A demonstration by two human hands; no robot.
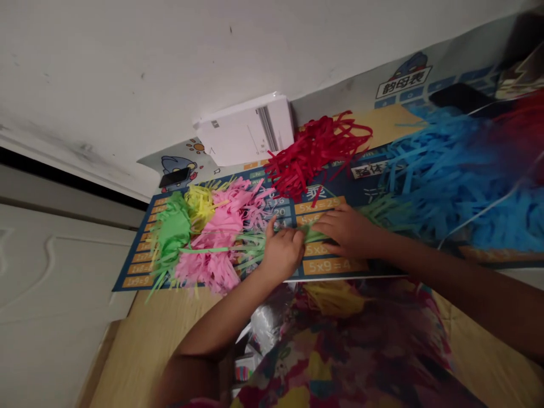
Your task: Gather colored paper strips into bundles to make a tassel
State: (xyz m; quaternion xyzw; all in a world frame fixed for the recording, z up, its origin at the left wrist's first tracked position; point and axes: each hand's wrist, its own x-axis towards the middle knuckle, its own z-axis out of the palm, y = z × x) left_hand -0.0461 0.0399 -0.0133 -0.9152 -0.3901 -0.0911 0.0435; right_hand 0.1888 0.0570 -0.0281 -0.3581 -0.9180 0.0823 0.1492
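Observation:
A strip of light green fringed paper [255,245] lies across the printed mat, its cut strands spread to the left and right. My left hand [284,250] is closed around its middle, thumb raised. Just to the right, my right hand [347,231] pinches the same paper, which looks twisted between the two hands. Left of my hands lie pink fringed paper [227,218], a green bunch [174,224] and a yellow bunch [199,204]. A red fringed bunch [312,153] sits beyond my hands, and a large blue pile [459,175] spreads at the right.
The mat [136,266] covers a narrow table against a white wall [140,73]. A stack of white paper [246,133] leans at the back. Dark flat objects lie at the mat's left [175,178] and far right [461,96]. Yellow paper [335,297] rests on my lap.

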